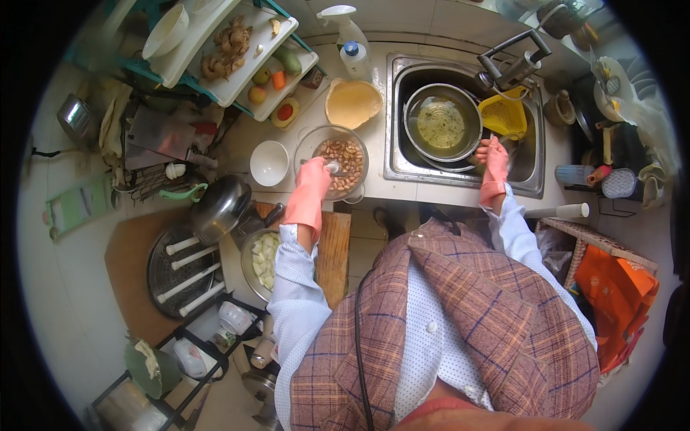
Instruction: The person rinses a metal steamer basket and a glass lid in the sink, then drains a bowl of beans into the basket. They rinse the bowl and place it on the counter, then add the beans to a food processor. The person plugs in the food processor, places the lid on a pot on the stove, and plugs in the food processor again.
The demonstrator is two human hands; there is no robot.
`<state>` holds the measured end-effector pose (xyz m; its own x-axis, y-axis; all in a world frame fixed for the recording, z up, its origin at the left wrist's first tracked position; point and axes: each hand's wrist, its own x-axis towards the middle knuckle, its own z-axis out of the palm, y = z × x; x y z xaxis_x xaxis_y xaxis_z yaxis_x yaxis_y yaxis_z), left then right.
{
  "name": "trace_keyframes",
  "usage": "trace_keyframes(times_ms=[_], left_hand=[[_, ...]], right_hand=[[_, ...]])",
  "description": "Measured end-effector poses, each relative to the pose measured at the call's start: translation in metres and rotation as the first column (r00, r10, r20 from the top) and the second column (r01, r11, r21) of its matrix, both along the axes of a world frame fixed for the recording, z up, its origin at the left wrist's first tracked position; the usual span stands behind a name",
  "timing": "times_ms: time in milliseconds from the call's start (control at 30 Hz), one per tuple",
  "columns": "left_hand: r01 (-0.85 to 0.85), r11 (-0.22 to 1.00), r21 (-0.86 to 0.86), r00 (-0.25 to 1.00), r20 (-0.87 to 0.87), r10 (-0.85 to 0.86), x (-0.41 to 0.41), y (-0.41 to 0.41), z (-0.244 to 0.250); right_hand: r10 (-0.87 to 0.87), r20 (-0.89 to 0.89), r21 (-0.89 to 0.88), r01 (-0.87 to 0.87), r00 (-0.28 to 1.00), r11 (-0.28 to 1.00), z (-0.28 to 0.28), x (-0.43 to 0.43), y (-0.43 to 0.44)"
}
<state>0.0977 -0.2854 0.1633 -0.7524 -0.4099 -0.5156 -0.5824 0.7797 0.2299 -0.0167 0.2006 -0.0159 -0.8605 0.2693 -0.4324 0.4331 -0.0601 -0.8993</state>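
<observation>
My left hand (pixel 314 183), in a pink rubber glove, reaches over a clear two-handled bowl (pixel 358 196). Its fingers close around a small clear knob-like piece (pixel 333 166); whether this belongs to a lid cannot be made out. Reddish-brown beans or peanuts (pixel 346 152) show in the bowl. At the sink, my right hand (pixel 495 159) wears a matching glove, its fingers bent beside the rim of a round metal basin (pixel 412 141). Greenish water (pixel 442 126) with small leafy bits fills that basin. What my right fingers touch is partly hidden.
A yellow plastic basket (pixel 504 113) leans inside the steel sink (pixel 396 169), under the faucet (pixel 509 73). A white bowl (pixel 269 163) and a tan scalloped bowl (pixel 353 102) flank the beans. Lower left are chopped pale vegetables (pixel 265 258) and a wooden board (pixel 333 253).
</observation>
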Motion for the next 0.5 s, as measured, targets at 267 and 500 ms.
trace_keyframes(times_ms=[267,500], left_hand=[[0.043,0.998,-0.046,0.993,-0.107,-0.048,0.009,0.001,-0.018],[0.06,0.996,-0.062,0.993,-0.095,-0.066,0.009,0.011,-0.014]], right_hand=[[-0.032,0.067,-0.078,0.037,0.997,0.996,0.019,0.002,-0.011],[-0.015,0.063,-0.058,0.019,0.998,0.998,0.024,-0.003,-0.019]])
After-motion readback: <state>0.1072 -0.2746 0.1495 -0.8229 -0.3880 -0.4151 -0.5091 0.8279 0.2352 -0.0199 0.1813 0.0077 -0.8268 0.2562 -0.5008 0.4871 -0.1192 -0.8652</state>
